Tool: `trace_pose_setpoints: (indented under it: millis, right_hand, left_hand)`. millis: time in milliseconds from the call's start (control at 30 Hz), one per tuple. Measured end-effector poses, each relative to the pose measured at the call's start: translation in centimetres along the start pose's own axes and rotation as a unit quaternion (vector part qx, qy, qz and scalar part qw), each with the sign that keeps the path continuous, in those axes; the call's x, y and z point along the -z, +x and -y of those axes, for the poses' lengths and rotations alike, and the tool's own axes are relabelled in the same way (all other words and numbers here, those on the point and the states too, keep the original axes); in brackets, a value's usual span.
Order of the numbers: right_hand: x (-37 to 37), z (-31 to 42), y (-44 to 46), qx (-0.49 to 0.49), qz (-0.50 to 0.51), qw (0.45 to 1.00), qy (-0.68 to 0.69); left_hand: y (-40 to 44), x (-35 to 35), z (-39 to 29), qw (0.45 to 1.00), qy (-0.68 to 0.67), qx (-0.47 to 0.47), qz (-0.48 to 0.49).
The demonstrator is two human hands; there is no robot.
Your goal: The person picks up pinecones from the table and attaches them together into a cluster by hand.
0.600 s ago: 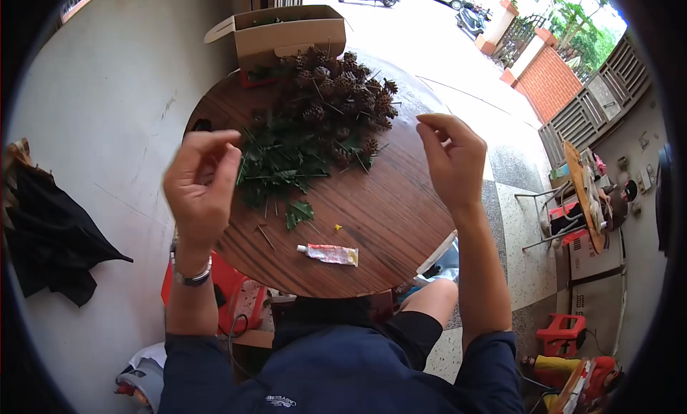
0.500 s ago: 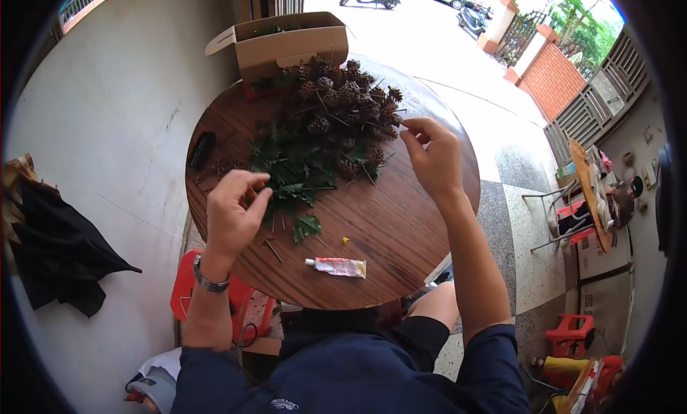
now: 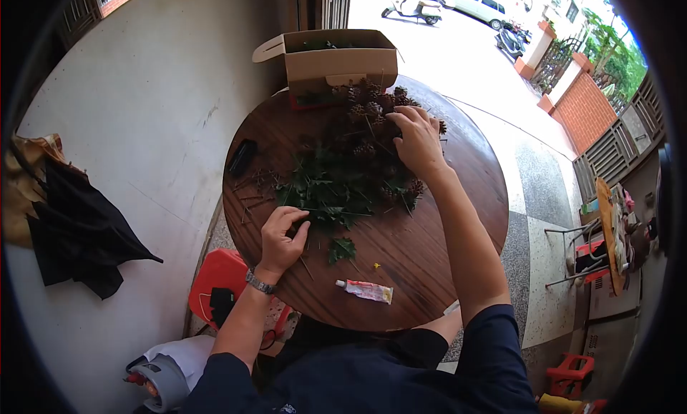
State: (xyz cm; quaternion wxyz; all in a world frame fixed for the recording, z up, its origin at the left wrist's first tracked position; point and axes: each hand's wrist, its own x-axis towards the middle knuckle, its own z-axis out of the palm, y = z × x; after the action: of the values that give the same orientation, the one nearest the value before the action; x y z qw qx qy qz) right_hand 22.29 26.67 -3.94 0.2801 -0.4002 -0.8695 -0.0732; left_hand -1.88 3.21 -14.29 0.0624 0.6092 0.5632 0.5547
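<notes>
My left hand (image 3: pixel 284 240) is at the near left edge of a pile of green artificial leaves (image 3: pixel 329 192) with thin stems. Its thumb and forefinger are drawn together in a pinch; whatever lies between them is too small to make out. My right hand (image 3: pixel 421 143) reaches over the heap of brown pine cones (image 3: pixel 365 117) on wire stems, its thumb and forefinger apart, partly covering the cones. A single leaf (image 3: pixel 342 250) lies nearer to me, with a small yellow bit (image 3: pixel 377 266) and a squeezed glue-like tube (image 3: pixel 366 291) close by.
The round wooden table (image 3: pixel 429 271) bears everything. An open cardboard box (image 3: pixel 340 63) stands at its back, and a black object (image 3: pixel 242 157) lies at the left. Beside the table are a red stool (image 3: pixel 215 278) and a black umbrella (image 3: pixel 86 228) against the wall.
My right hand has moved from the right edge of the pine cones to over them, its fingers now apart. My left hand stays pinched by the leaves. The whole view has shifted.
</notes>
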Motion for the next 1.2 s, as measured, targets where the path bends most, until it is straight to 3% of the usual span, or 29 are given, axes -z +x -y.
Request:
trace_pose_setpoints:
  millis: [100,133,233,500,533,733,800,867,1033,1167,1200]
  right_hand:
    - [0.1,0.4,0.2,0.013,-0.042,0.999,-0.002]
    - [0.5,1.1,0.0,0.016,-0.107,0.994,0.002]
    - [1.1,2.5,-1.6,-0.108,-0.076,0.989,0.070]
    - [-2.7,1.8,-3.2,-0.078,0.020,0.996,-0.049]
    - [-2.5,2.1,-3.2,-0.055,-0.036,0.998,-0.008]
    - [0.2,3.8,-3.2,-0.073,-0.140,0.977,0.146]
    - [1.4,4.1,-3.7,-0.091,-0.130,0.970,0.184]
    - [2.8,5.0,-4.1,-0.071,-0.131,0.970,0.194]
    - [6.7,9.7,-8.5,0.067,-0.101,0.986,0.116]
    - [7.2,11.5,-12.5,0.125,-0.064,0.979,0.147]
    - [7.2,11.5,-13.2,0.129,-0.066,0.976,0.165]
  left_hand:
    - [-0.2,0.1,0.4,0.999,0.024,-0.014,-0.045]
    - [-0.2,0.1,0.5,0.998,0.028,-0.023,-0.054]
    - [-0.3,0.1,0.5,0.996,0.039,-0.041,-0.070]
    - [-0.1,0.0,0.5,0.995,0.050,-0.044,-0.071]
    - [-0.2,0.0,0.7,0.995,0.050,-0.046,-0.073]
    - [0.5,0.5,0.0,0.992,0.046,-0.052,-0.105]
    - [1.7,0.8,-1.1,0.992,0.034,-0.058,-0.110]
    - [2.9,1.7,-4.1,0.997,-0.004,0.047,-0.062]
    - [5.6,1.2,-12.8,0.992,0.062,-0.108,0.005]
    - [4.4,-0.8,-13.0,0.970,0.154,-0.116,0.147]
    - [3.9,-1.6,-12.9,0.985,0.071,-0.051,0.148]
